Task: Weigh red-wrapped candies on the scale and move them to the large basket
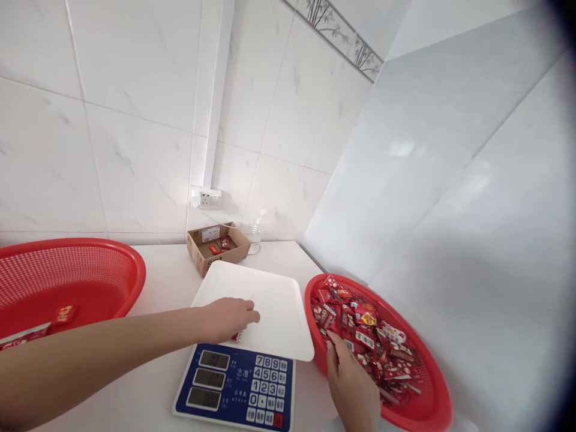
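Observation:
Over the white weighing pan (270, 306) of a digital scale, my left hand (227, 318) is curled with the fingers closed. A small red packet (236, 337) peeks out under them, partly hidden by the palm. At the near left rim of the right red basket (432, 414), my right hand (351, 378) has its thumb and fingers drawn together, beside the packets. What lies between them is hidden. Many small red and brown wrapped snack packets (364, 339) fill that basket. The scale's blue keypad panel (238, 387) shows below the pan; its digits are too faint to read.
Another red basket (135, 270) stands at the left, with a few packets (65, 313) inside. Behind the scale sit a cardboard box (193, 249) with a few red packets and a clear plastic bottle (258, 228). A plug and cable (196, 200) hang at the wall socket.

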Demonstrator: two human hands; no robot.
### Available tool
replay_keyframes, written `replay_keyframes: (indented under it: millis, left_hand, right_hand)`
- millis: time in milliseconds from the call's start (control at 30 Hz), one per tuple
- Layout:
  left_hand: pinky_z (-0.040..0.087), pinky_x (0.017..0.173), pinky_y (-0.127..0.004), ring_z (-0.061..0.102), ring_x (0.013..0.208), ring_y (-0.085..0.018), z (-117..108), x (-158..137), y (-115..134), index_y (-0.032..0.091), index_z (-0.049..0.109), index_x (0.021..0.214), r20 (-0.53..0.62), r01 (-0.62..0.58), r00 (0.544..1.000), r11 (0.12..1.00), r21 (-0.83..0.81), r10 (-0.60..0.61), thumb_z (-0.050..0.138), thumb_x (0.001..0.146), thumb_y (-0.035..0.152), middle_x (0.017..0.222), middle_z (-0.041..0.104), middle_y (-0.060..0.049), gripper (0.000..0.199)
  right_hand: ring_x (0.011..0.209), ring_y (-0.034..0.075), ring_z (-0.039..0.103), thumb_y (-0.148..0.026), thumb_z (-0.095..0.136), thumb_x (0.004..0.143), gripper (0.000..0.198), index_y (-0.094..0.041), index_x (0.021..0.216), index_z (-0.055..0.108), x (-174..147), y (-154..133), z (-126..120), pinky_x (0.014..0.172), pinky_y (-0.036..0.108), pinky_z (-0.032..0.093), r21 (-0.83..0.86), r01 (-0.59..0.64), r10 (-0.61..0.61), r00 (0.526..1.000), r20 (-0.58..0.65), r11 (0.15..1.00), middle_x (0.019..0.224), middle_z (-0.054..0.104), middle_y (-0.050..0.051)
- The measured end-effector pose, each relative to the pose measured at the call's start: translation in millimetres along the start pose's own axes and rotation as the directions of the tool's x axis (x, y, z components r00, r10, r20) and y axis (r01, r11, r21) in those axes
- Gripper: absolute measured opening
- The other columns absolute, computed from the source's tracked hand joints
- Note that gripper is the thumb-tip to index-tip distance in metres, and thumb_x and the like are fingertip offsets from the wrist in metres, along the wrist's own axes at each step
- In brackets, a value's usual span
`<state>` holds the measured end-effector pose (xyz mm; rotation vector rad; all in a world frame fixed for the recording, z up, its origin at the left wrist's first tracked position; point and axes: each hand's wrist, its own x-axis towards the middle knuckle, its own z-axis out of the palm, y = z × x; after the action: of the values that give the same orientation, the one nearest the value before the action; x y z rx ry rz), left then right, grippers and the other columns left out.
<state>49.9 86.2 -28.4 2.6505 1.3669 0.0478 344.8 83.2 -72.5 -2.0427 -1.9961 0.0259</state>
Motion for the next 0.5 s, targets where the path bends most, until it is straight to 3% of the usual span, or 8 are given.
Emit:
replay_keyframes:
  millis: [100,233,500]
  left_hand:
    - [0.048,0.082,-0.034,0.064,0.098,-0.025,-3.4,-24.9,-9.5,0.021,0.063,0.110,-0.026,0.059,0.998,0.998,-0.029,-0.060,0.053,0.090,0.027,0.110,0.067,-0.010,0.023]
    - [0.044,0.094,-0.035,0.060,0.109,-0.025,-7.1,-50.5,-16.3,0.024,0.063,0.115,0.005,0.088,0.996,0.995,-0.053,-0.088,0.058,0.088,0.040,0.117,0.066,-0.008,0.031]
    - [0.048,0.076,-0.027,0.064,0.094,-0.019,-7.7,-58.8,-6.2,0.028,0.061,0.115,-0.010,0.163,0.986,0.984,-0.073,-0.165,0.057,0.087,0.026,0.108,0.066,-0.002,0.028]
  right_hand:
    - [0.096,0.027,0.070,-0.039,0.023,0.095,0.053,-0.026,0.132,0.059,-0.1,-0.5,-0.6,0.078,0.038,0.056,-0.005,-0.002,0.002,1.000,-0.008,1.000,0.127,0.065,0.005]
    - [0.091,0.027,0.071,-0.041,0.026,0.095,0.052,-0.027,0.131,0.060,0.6,-0.4,1.0,0.074,0.038,0.057,0.001,-0.026,0.026,0.999,-0.020,1.000,0.126,0.066,0.005]
    - [0.092,0.027,0.071,-0.040,0.024,0.095,0.053,-0.026,0.129,0.062,-1.1,-0.5,0.6,0.073,0.038,0.058,-0.010,-0.024,0.024,0.998,-0.055,1.000,0.125,0.067,0.005]
